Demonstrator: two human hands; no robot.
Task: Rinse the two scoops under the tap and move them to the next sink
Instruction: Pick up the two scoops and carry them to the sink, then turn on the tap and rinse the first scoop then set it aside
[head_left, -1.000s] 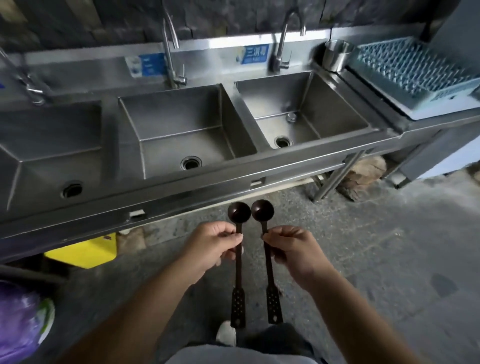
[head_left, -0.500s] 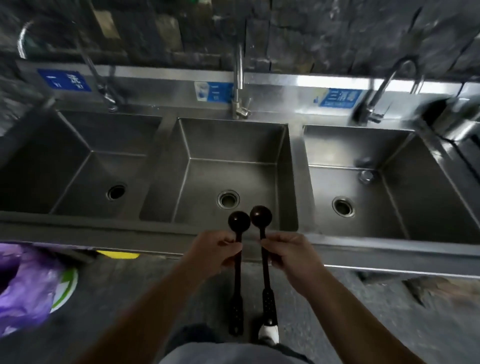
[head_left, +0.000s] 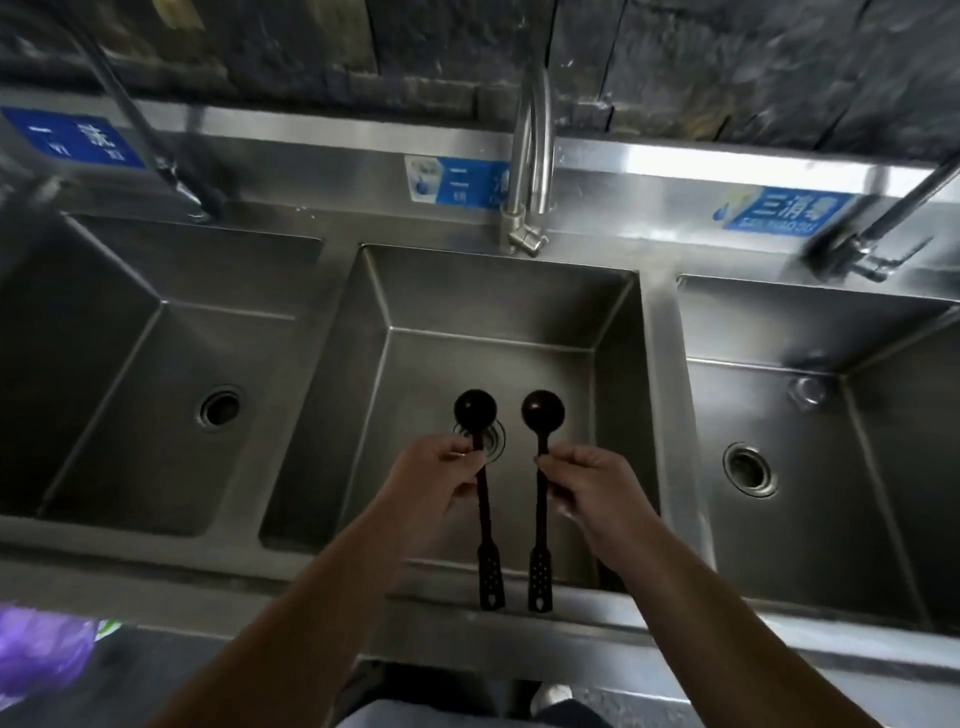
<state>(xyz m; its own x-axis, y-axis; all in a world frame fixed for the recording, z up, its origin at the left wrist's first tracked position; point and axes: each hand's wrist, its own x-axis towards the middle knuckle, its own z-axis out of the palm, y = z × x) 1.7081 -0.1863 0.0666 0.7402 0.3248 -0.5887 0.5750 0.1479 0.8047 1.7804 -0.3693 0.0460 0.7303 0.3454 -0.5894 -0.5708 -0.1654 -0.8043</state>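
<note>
Open steel middle sink basin (head_left: 613, 395) below, bare but for the round drain (head_left: 493, 436) under the left dark long-handled scoop (head_left: 480, 467); right dark long-handled scoop (head_left: 541, 467) just beside, a narrow gap between. Curved steel tap (head_left: 530, 156) at the back rim, well apart from both bowls. Flat steel divider (head_left: 670, 415) toward the right steel basin (head_left: 883, 467), nothing standing on it

1. A long steel sink unit (head_left: 332, 587) stands against a dark stone wall; it has three basins side by side.
2. Left basin (head_left: 104, 415), middle basin (head_left: 613, 374) and right basin (head_left: 857, 519) each have a round drain.
3. Three taps stand on the back ledge; the middle tap (head_left: 530, 156) rises behind the middle basin.
4. Blue labels (head_left: 784, 210) are stuck on the backsplash.
</note>
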